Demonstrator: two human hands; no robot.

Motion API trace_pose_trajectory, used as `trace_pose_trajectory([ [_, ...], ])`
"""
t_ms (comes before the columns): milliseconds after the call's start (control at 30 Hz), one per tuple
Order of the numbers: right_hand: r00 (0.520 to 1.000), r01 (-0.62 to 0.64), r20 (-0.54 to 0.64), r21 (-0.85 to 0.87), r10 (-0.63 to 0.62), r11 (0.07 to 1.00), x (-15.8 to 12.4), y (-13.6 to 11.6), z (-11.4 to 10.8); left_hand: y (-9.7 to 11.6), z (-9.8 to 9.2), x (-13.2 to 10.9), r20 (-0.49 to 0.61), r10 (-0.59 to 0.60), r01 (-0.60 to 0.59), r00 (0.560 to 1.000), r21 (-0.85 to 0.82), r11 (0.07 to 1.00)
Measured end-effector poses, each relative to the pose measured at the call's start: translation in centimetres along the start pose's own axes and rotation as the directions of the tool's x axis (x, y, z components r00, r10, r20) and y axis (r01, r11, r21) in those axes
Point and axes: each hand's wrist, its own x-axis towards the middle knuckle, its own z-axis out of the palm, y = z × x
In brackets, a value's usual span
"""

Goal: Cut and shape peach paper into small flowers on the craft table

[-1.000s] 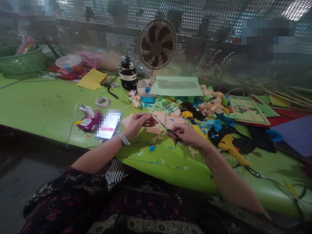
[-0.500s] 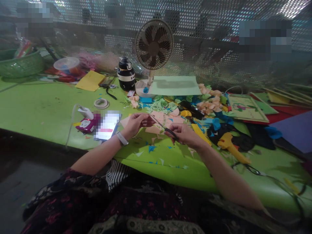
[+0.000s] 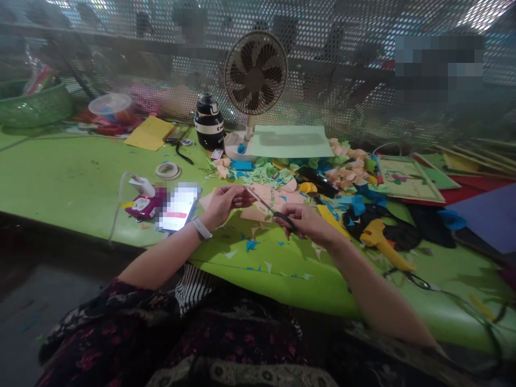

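Note:
My right hand [image 3: 306, 221] is closed on the black handle of a pair of scissors [image 3: 285, 219]. The blades slant up and left, with their tips close to the fingers of my left hand [image 3: 230, 203]. That hand is pinched together, and whatever lies between its fingertips is too small to make out. Behind and below the blades, peach paper pieces [image 3: 255, 214] lie on the green table [image 3: 226, 252]. Small blue and pale paper scraps [image 3: 252, 245] are scattered nearer the table's front edge.
A lit phone [image 3: 177, 207] and a maroon charging block [image 3: 145, 206] sit left of my hands. Behind stand a fan [image 3: 255, 75] and a black flask [image 3: 208, 122]. On the right lie a yellow glue gun [image 3: 381, 242] with its cable and a black marker-like object [image 3: 318, 181].

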Motion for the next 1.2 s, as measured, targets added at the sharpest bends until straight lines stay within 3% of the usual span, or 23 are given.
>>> trace_pose_trajectory([
  [233, 0.999, 0.036, 0.039, -0.096, -0.033, 0.995, -0.7, -0.3, -2.1, 0.3, -0.5, 0.4, -0.034, 0.001, 0.000, 0.999, 0.035, 0.999],
  [400, 0.998, 0.007, -0.058, -0.301, -0.026, 0.954, -0.7, 0.3, -4.1, 0.2, -1.0, 0.9, -0.014, -0.037, 0.039, 0.999, 0.145, 0.989],
  [533, 0.996, -0.065, -0.085, -0.674, 0.010, 0.736, -0.3, 0.6, -4.4, 0.3, -1.4, 1.1, -0.021, -0.089, 0.092, 0.996, 0.213, 0.973],
  [667, 0.998, -0.069, -0.052, -0.853, 0.047, 0.518, -0.2, 0.7, -4.1, 0.4, -1.3, 1.1, -0.050, -0.126, 0.134, 0.991, 0.219, 0.967],
  [767, 0.997, -0.054, -0.018, -0.881, 0.081, 0.469, -0.4, 0.8, -4.0, 0.4, -1.2, 1.1, -0.070, -0.135, 0.148, 0.988, 0.224, 0.963],
  [900, 0.998, -0.025, 0.002, -0.870, 0.055, 0.493, -0.6, 0.9, -4.1, 0.4, -1.2, 1.2, -0.053, -0.116, 0.125, 0.992, 0.215, 0.969],
  [1000, 0.991, -0.079, -0.126, -0.843, -0.053, 0.533, -0.4, 1.0, -4.5, 0.5, -1.3, 1.3, -0.051, -0.112, 0.120, 0.992, 0.206, 0.971],
  [1100, 0.948, -0.166, -0.277, -0.850, -0.155, 0.500, 0.4, 1.9, -5.2, 0.7, -1.1, 1.3, -0.096, -0.089, 0.108, 0.991, 0.207, 0.972],
  [1200, 0.935, -0.148, -0.274, -0.879, -0.225, 0.453, 1.6, 3.1, -5.5, 0.9, -1.1, 1.4, -0.145, -0.074, 0.106, 0.987, 0.227, 0.968],
])
